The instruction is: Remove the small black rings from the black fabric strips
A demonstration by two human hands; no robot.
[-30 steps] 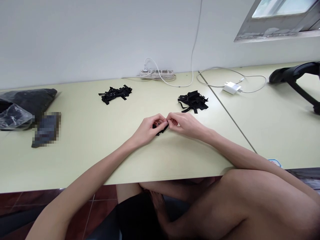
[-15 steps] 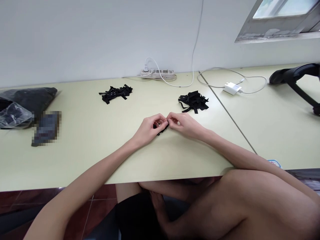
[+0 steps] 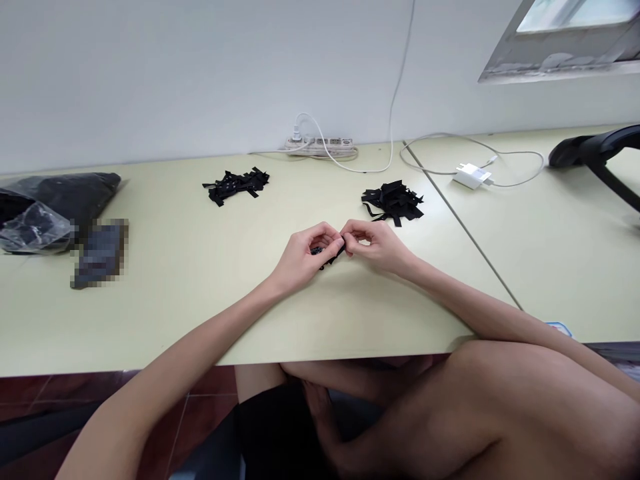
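My left hand is closed in a pinch on a black fabric strip, just above the table. Against its fingertips, my right hand pinches the strip's right end, its fingers curled. Small dark bits show beneath my left palm, partly hidden by the fingers. Just beyond my right hand lies a heap of short black strips. A second, flatter pile of black strips, with small light marks, lies farther back on the left.
A black bag in clear plastic lies at the left, beside a blurred dark item. Along the wall sits a power strip with white cables. A white charger and a black curved frame are at the right of the table.
Both hands stay together at the strip, with small finger shifts; the right hand's finger loop looks a little wider. The whole view has shifted slightly. Both piles look unchanged.
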